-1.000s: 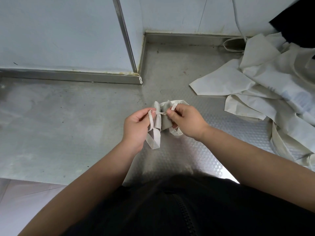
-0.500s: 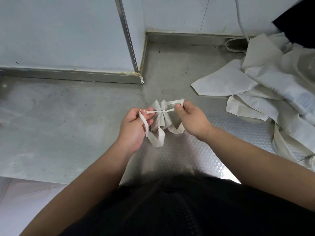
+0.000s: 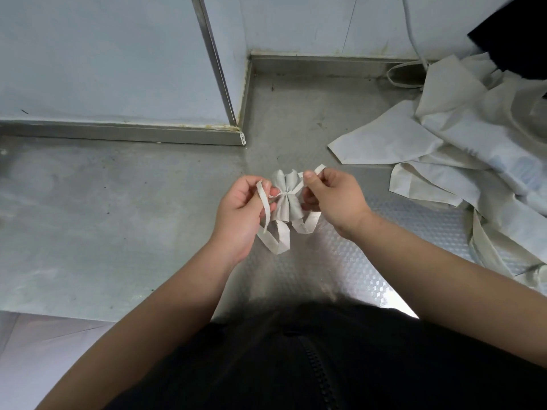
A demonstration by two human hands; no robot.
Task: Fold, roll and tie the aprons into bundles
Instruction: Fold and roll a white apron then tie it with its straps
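A small rolled apron bundle (image 3: 286, 202) of pale grey cloth hangs between my hands above the steel counter, pinched in at its middle by a thin tie. My left hand (image 3: 239, 214) pinches one strap end (image 3: 264, 199) on the bundle's left. My right hand (image 3: 334, 199) pinches the other strap end (image 3: 316, 170) on its right. Loose loops of strap (image 3: 276, 244) dangle below the bundle. A heap of unfolded white aprons (image 3: 461, 149) lies on the counter to the right.
The steel counter (image 3: 118, 217) runs left and back into a recessed corner, bounded by a raised metal ledge (image 3: 124, 133) and pale wall panels. A white cable (image 3: 413, 37) hangs down the back wall. A dark object (image 3: 515, 39) sits at top right.
My hands have drawn the strap ends outward, cinching the tie tighter round the bundle's middle. The bundle now shows flared ends on both sides of the knot.
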